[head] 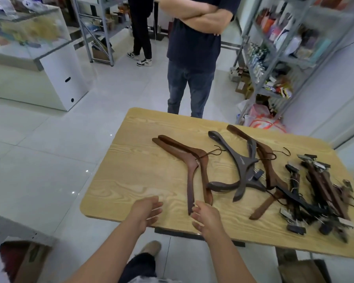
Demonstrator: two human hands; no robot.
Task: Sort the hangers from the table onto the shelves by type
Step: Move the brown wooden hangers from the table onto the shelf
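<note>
Hovering at table's (135, 170) near edge: left hand (146, 211), right hand (207, 218), fingers loose, holding nothing; brown hangers (193, 160) at 1 o'clock, bare wood at 11.

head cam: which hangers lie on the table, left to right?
Pair of stacked reddish-brown wooden coat hangers → dark grey wooden coat hangers → single brown wooden coat hanger, crossing the grey ones → heap of dark clip hangers.
</note>
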